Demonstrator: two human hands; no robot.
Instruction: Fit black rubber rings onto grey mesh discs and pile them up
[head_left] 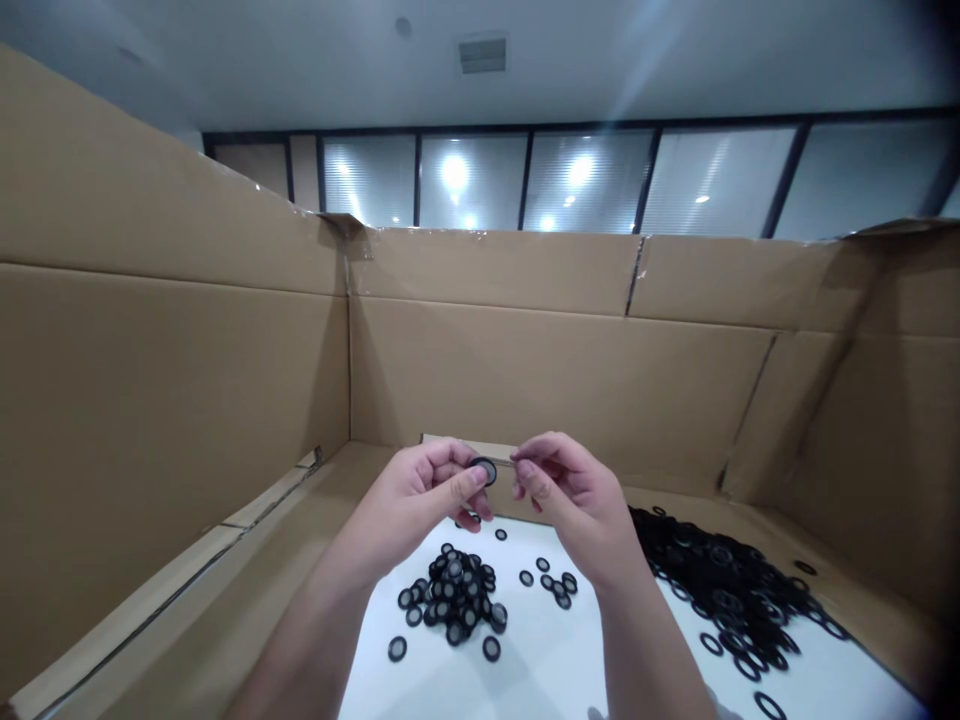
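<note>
My left hand [427, 492] is raised above a white surface [540, 650], its thumb and fingers pinched on a small black ring with a mesh centre [485, 470]. My right hand [570, 490] is close beside it, fingers curled in a pinch near the ring; what it holds, if anything, is too small to make out. Below the hands lies a small pile of black mesh rings [454, 595], with a few loose ones [555, 583] next to it. A larger heap of thin black rings [720, 585] lies to the right.
Tall cardboard walls [172, 380] enclose the work area on the left, back and right. Cardboard flaps [247, 540] lie flat around the white surface. Behind the walls are frosted glass panels [585, 180] and a ceiling vent [482, 53].
</note>
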